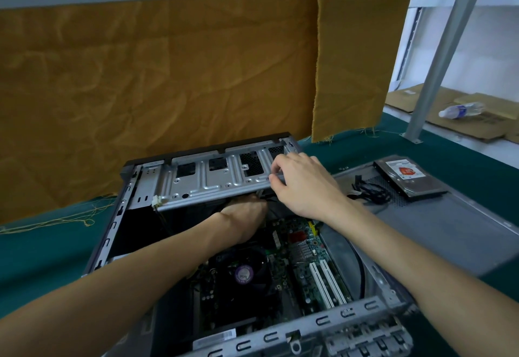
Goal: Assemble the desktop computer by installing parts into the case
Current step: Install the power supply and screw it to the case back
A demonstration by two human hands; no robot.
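Observation:
An open desktop case [112,224] lies on the green table, its motherboard [306,258] and black CPU fan [244,272] showing. A silver drive cage [207,179] is swung up at the far end. My right hand [303,185] grips the cage's right edge. Under the cage my left hand [244,216] reaches into the case; its fingers are hidden there. A hard drive [407,177] lies on the grey side panel [438,224] to the right, beside black cables [370,188].
Orange cloth [168,81] hangs behind the case under a grey shelf beam. A grey shelf post [438,56] stands at the right. Beyond it lie flat cardboard [477,126] and a plastic bottle [460,110]. The green tablecloth [42,258] spreads left of the case.

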